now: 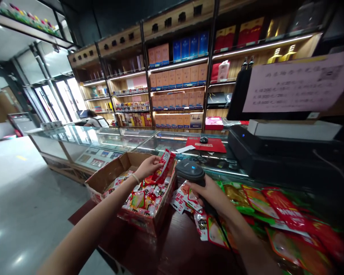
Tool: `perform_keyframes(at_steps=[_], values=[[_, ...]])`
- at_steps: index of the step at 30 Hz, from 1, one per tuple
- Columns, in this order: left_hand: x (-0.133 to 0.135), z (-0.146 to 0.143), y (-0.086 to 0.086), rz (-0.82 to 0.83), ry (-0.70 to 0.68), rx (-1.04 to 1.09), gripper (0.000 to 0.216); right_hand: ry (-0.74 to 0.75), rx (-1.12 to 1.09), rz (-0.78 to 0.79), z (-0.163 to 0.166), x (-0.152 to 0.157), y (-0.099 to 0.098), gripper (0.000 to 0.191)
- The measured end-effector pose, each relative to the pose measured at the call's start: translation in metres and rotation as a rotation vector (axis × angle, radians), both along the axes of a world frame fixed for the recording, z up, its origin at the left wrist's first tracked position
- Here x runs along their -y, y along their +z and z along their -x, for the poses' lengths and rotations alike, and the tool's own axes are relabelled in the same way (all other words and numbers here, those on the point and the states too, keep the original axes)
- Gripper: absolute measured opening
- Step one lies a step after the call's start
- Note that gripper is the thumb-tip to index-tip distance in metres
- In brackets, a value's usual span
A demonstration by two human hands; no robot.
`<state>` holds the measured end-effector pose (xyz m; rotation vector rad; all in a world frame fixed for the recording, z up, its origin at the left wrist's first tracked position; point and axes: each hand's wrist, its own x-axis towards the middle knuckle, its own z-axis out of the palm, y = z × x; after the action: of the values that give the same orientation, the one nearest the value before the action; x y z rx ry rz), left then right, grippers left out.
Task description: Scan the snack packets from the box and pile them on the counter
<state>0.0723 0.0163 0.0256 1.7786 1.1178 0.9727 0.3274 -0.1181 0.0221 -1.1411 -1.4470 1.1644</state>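
My left hand [151,167] is closed on the edge of a red snack packet [165,166], held up over the far right corner of an open cardboard box [157,225]. Inside the box lie many small red, white and green snack packets [140,200]. In my right hand [208,191] is a black barcode scanner [190,170], its head pointing left toward the red packet and its cable hanging down. Below the scanner, several white and red packets [181,198] lie on the dark red tabletop [177,244].
More snack packets [286,208] are spread at the right. Behind stands a glass display counter [126,137] with a mouse [203,140] on a red sheet. A cash register screen [237,95] bears a pink notice [295,86]. Shelves of boxed goods [177,76] line the wall.
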Motion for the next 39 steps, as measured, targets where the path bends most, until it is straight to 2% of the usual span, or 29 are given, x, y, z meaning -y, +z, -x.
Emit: perform_keyframes(at_steps=[3,7,11,13,16,21,25,29,31,33,36,39], values=[[0.007,-0.006,0.009,-0.134,0.034,-0.12,0.027,-0.005,0.008,-0.004,-0.002,0.006,0.004,0.034],[0.028,-0.017,0.023,-0.105,-0.024,-0.108,0.035,-0.069,0.009,-0.053,-0.013,0.016,0.018,0.038],[0.044,-0.035,0.034,-0.099,-0.086,-0.109,0.042,-0.131,0.004,-0.085,-0.042,0.033,0.031,0.041],[0.046,-0.054,0.037,-0.106,-0.136,-0.136,0.04,-0.217,-0.002,-0.082,-0.064,0.046,0.032,0.038],[0.048,-0.1,0.038,-0.204,-0.205,-0.231,0.035,-0.342,-0.06,-0.049,-0.103,0.072,0.027,0.036],[0.059,-0.211,0.031,-0.451,-0.309,-0.467,0.019,-0.54,-0.152,-0.031,-0.165,0.126,0.013,0.04],[0.079,-0.297,0.006,-0.663,-0.379,-0.677,0.021,-0.627,-0.15,-0.043,-0.198,0.163,0.008,0.041],[0.101,-0.353,-0.031,-0.649,-0.516,-0.733,0.031,-0.657,-0.144,-0.031,-0.214,0.183,0.01,0.04],[0.107,-0.365,-0.042,-0.596,-0.624,-0.688,0.036,-0.651,-0.146,-0.01,-0.218,0.187,0.011,0.04],[0.107,-0.366,-0.044,-0.57,-0.715,-0.614,0.039,-0.65,-0.147,0.008,-0.218,0.186,0.011,0.04],[0.097,-0.345,-0.03,-0.584,-0.713,-0.55,0.045,-0.64,-0.151,0.022,-0.208,0.179,0.013,0.04],[0.08,-0.3,-0.005,-0.579,-0.61,-0.583,0.043,-0.594,-0.152,0.031,-0.187,0.165,0.016,0.042]])
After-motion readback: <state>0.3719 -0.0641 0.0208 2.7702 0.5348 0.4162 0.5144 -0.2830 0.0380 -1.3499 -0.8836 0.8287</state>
